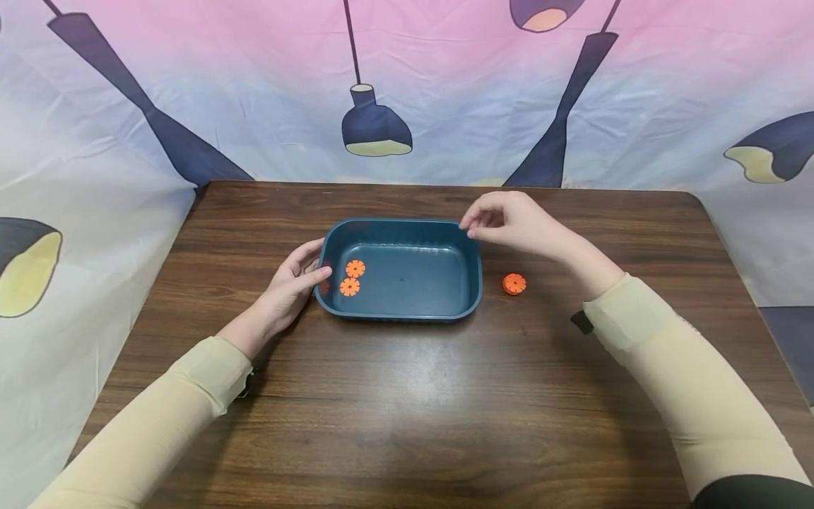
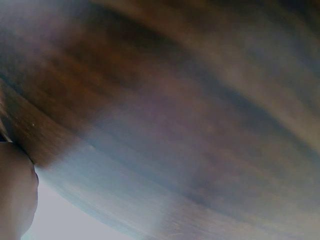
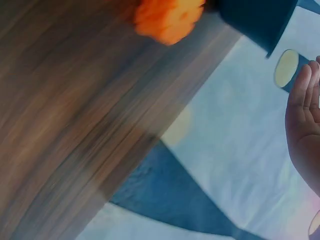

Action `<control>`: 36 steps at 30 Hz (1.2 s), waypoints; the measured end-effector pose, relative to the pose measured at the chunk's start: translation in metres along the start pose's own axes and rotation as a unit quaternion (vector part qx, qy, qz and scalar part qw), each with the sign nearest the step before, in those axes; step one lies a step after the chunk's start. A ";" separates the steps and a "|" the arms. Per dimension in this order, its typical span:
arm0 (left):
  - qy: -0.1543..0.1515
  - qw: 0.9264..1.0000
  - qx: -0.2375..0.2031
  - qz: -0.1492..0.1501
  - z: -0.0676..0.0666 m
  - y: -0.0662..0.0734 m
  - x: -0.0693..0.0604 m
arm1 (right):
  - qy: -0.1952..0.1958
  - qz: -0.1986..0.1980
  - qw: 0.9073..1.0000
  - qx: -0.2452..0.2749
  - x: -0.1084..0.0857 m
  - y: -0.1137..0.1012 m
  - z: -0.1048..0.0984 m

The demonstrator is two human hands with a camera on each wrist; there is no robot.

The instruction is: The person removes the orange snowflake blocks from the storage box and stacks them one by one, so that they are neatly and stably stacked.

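Note:
A dark teal rectangular plastic tray (image 1: 407, 316) sits on the table. Two orange notched discs (image 1: 350, 286) lie flat inside near its left end. My left hand (image 1: 289, 290) grips the tray's left side, thumb over the rim and fingers outside. Only a blurred bit of that hand (image 2: 17, 192) appears in the left wrist view. My right hand (image 1: 511, 223) hovers by the tray's back right corner with fingers bent loosely, and nothing shows between them. To the right of the tray is a small stack of orange notched discs (image 1: 514, 284), also seen as an orange stack (image 3: 169, 20) in the right wrist view.
The brown wood-grain table (image 1: 407, 410) extends on all sides of the tray. Behind its back edge hangs a cloth backdrop (image 1: 273, 85) printed with dark lamps, and more cloth hangs at the left and right.

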State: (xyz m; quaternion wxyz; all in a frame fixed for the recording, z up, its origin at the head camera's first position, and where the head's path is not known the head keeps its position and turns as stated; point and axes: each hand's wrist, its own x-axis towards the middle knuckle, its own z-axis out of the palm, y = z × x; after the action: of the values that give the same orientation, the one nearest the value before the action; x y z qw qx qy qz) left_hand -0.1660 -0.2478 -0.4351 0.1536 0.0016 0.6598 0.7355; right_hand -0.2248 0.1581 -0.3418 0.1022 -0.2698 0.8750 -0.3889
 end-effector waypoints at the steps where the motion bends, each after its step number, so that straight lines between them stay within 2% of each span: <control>1: 0.000 1.000 0.001 0.000 0.000 0.000 0.000 | 0.000 -0.006 1.000 0.003 0.003 -0.003 0.001; 6: -0.002 1.000 -0.002 0.000 0.002 0.001 0.001 | -0.004 -0.023 1.000 0.015 0.016 -0.014 0.010; 12: -0.001 1.000 -0.001 0.001 0.001 0.001 0.002 | -0.013 -0.023 0.999 0.041 0.032 -0.023 0.024; 21: 0.001 1.000 0.000 0.002 0.001 0.001 0.000 | -0.026 -0.034 0.997 0.062 0.055 -0.024 0.055; 28: 0.004 1.000 0.002 0.000 0.001 0.002 -0.001 | -0.043 -0.044 0.995 0.082 0.066 -0.032 0.075; 36: 0.003 1.000 -0.004 -0.001 0.001 0.002 0.000 | -0.068 -0.064 0.993 0.077 0.079 -0.045 0.102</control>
State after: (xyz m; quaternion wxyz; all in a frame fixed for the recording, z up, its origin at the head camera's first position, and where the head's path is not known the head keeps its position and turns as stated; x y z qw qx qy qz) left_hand -0.1662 -0.2470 -0.4331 0.1527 -0.0017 0.6574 0.7379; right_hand -0.2328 0.0254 -0.3753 0.1565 -0.3424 0.8144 -0.4417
